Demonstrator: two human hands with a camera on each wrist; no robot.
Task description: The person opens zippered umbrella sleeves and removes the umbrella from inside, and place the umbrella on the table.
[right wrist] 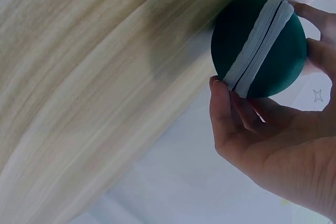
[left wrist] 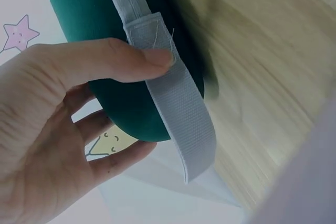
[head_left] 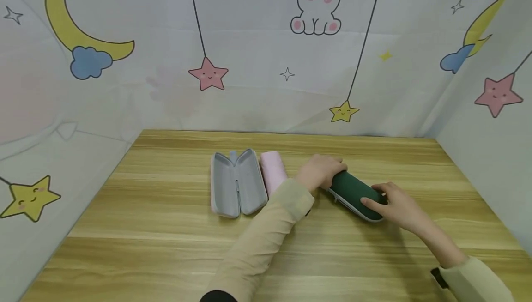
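Observation:
A dark green zip case with a pale grey zipper band lies slantwise on the wooden table, right of the middle. My left hand grips its far left end; in the left wrist view the thumb presses a grey fabric strap there, with fingers behind the case. Around the rounded near right end curl the fingers and thumb of my right hand. The right wrist view shows that end face, where the zipper runs across and looks closed.
An open grey hard case, hinged down its middle, lies left of centre on the table. Beside it is a pink, rounded long object, partly hidden by my left sleeve. Patterned white cloth hangs behind and at both sides.

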